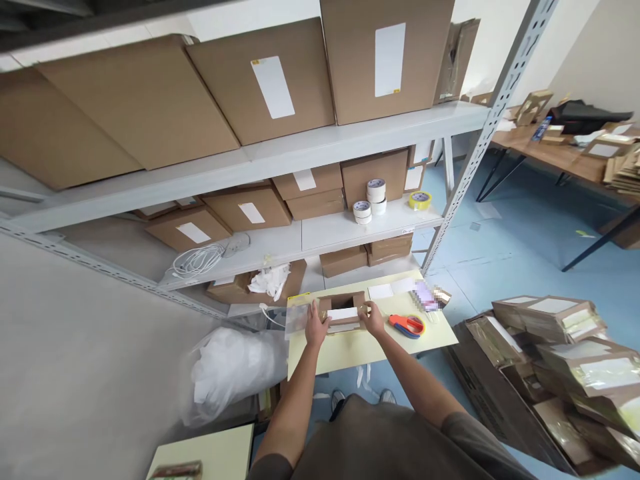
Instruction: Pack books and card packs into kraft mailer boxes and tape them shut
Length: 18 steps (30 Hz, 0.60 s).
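Observation:
A small brown cardboard box (343, 299) with a white label (343, 313) on its near side lies on the pale yellow table (340, 353). Its top looks partly open, with a dark inside. My left hand (316, 325) grips the box's left end, and my right hand (373, 320) has its fingers closed on the right end. Just right of my right hand lies an orange and blue tape dispenser (406, 325). Clear plastic (296, 316) is beside my left hand. White paper sheets (381, 291) rest at the table's back edge.
Metal shelving (280, 160) with large cartons (263, 87) rises behind the table. Tape rolls (376, 191) and a coiled white cable (197, 261) sit on the middle shelf. Taped parcels (590, 363) are piled at right, and bubble wrap (235, 367) stands at left.

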Motion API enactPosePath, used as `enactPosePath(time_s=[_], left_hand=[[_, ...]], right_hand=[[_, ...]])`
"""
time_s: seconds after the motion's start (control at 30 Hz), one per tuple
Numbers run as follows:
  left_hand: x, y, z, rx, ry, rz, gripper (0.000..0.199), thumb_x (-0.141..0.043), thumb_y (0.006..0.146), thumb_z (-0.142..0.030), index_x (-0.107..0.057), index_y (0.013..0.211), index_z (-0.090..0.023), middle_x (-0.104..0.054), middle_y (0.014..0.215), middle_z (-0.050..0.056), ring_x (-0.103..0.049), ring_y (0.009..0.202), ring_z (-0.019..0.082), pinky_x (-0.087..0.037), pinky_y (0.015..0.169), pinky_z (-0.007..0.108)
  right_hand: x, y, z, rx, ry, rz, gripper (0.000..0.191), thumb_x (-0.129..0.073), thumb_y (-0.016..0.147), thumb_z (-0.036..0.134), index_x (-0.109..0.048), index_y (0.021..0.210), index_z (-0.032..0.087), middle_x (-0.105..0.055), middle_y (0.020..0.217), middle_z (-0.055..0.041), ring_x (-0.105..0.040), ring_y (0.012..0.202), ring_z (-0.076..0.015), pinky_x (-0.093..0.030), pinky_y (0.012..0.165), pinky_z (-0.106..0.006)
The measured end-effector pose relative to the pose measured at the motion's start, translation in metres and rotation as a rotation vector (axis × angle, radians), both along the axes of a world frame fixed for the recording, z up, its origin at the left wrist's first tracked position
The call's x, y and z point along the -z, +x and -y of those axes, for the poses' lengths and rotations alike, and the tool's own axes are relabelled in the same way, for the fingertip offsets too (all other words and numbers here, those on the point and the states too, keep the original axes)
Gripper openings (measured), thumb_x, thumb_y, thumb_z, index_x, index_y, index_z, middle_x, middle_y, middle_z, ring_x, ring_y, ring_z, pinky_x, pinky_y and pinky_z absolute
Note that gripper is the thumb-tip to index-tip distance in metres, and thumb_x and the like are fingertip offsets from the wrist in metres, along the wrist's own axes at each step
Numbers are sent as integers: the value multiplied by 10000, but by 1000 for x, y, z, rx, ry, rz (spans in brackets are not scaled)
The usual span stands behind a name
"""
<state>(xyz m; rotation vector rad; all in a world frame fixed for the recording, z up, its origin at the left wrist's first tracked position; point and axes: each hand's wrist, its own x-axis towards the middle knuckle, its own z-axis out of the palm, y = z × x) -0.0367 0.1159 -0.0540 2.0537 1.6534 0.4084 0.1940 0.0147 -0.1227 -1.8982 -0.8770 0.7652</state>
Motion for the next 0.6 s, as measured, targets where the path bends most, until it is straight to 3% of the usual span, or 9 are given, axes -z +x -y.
enactPosePath(time_s=[0.1,0.23,0.3,0.4,0.6], left_hand=[[-10,3,-15,100,-11,-78,1054,-795,864,-365,-181,1720,-325,-141,1795,150,-488,1492,377,-513,1084,417],[-12,5,-27,186,-64,-95,861,-777,885,-328,-386,1653,-360,-196,1789,114,-557,1429,359,-503,1088,407],[-4,5,-24,182,-108,-46,722,-724,925,-301,-481,1605,-313,-353,1733,122,-555,1434,327,-475,1126,398],[16,2,-12,187,-181,83,667,-666,955,-278,-498,1601,-263,-549,1603,126,-546,1444,290,-447,1161,379],[42,-16,12,180,-226,285,718,-688,925,-277,-486,1614,-259,-591,1568,122,-556,1441,276,-434,1179,383]], right_hand=[[-3,-2,1,14,-13,32,772,-657,875,421,-427,1590,242,-633,1423,-132,-725,1038,-271,-592,909,-406],[-12,-1,1,-30,2,182,908,-604,929,396,-147,1710,312,-406,1669,-142,-644,1284,-302,-584,940,-410],[-13,-1,0,-79,-33,229,861,-579,950,355,-173,1710,336,-332,1721,-120,-581,1379,-302,-574,963,-404],[-9,-3,4,-163,-151,214,728,-542,977,328,-331,1674,339,-379,1706,-105,-610,1346,-296,-553,1002,-404],[10,-17,27,-194,-168,140,812,-610,941,358,-296,1690,357,-562,1589,-77,-695,1196,-283,-539,1020,-418]])
